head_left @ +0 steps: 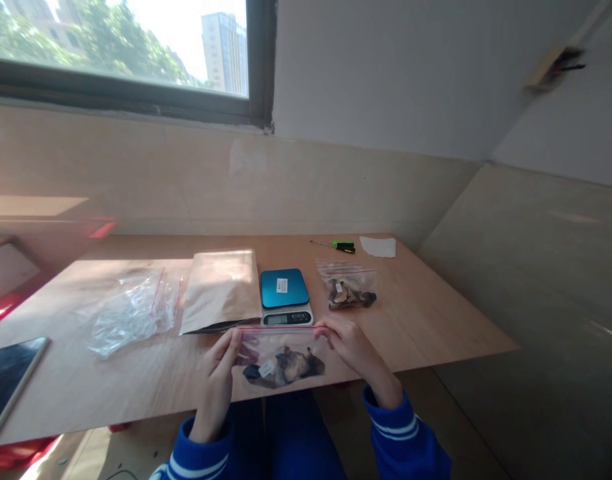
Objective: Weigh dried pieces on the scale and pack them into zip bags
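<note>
Between my hands, at the front edge of the table, hangs a clear zip bag (291, 368) with a red seal line. Dark and tan dried pieces and a small white label show inside it. My left hand (220, 367) grips the bag's top left corner, thumb up. With its fingers pinched, my right hand (347, 343) holds the top right corner at the seal. Just beyond the bag sits a kitchen scale (286, 293) with a blue plate and a dark display panel. Another zip bag (350, 290) of similar dried pieces lies to the right of the scale.
A brown paper pouch (223, 287) lies left of the scale, with crumpled clear bags (131, 317) beside it. At the far left is a tablet-like device (11, 373). Screwdrivers (343, 247) and a white paper piece (379, 247) lie at the back of the wooden table (426, 313).
</note>
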`<state>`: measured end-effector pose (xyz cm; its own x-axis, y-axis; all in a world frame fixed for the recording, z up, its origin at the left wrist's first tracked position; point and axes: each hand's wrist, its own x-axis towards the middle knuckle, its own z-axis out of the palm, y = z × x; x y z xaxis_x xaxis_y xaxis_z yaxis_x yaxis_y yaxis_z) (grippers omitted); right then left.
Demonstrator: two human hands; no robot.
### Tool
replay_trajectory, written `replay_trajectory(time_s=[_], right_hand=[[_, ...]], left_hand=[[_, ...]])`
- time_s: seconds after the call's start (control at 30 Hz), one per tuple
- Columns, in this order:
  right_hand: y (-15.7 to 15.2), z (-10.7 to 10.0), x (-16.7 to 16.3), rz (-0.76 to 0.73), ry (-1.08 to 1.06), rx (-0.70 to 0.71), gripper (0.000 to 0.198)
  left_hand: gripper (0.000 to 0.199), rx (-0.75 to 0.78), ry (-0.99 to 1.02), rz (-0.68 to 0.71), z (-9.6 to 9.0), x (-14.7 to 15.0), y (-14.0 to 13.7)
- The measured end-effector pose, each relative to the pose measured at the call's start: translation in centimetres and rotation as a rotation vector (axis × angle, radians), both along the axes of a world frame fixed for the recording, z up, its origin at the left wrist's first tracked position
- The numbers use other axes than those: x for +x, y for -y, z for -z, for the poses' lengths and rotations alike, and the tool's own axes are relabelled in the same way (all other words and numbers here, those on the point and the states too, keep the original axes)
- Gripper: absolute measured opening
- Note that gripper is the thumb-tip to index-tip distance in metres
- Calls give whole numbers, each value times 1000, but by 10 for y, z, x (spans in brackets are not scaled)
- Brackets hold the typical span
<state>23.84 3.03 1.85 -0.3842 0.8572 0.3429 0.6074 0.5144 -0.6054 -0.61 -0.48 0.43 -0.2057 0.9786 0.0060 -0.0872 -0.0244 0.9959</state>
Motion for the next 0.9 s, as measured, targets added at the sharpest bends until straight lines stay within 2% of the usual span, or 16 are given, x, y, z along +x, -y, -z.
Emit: replay_trajectory(time_s=[0.07, 0.13, 0.23, 0.33, 0.43, 0.53, 0.63, 0.7, 0.77, 0.8, 0.83, 0.9], right_hand=[[-2, -10, 29, 7, 8, -101, 27], [-9, -22, 67, 55, 49, -193, 26], [-31, -32, 131, 157, 137, -257, 30], [-58, -27, 181, 262, 258, -276, 30], [-78, -11, 200, 351, 313, -236, 31], [-81, 7, 190, 518, 330, -56, 36], [-68, 19, 156, 674, 336, 170, 42], [-53, 23, 126, 588, 304, 242, 31], [-40, 28, 97, 322, 271, 142, 25], [-35, 32, 84, 240, 279, 86, 23], [-31, 35, 74, 188, 305, 43, 22], [-28, 44, 61, 192, 392, 8, 20]], left_hand=[[50, -44, 77, 92, 0, 7, -1], [51, -39, 73, 139, 2, 7, -3], [51, 9, -87, 61, 8, -6, -10], [49, 60, -313, -47, 11, -25, -18], [45, 134, -477, -89, 9, -42, -26], [43, 148, -633, -112, 10, -58, -35], [43, 230, -835, -162, 19, -78, -49], [43, 320, -963, -163, 28, -95, -60], [47, 337, -1062, -144, 38, -112, -71], [49, 320, -1103, -118, 42, -120, -76], [48, 294, -1133, -78, 44, -127, -79], [48, 227, -1168, 17, 45, -136, -83]])
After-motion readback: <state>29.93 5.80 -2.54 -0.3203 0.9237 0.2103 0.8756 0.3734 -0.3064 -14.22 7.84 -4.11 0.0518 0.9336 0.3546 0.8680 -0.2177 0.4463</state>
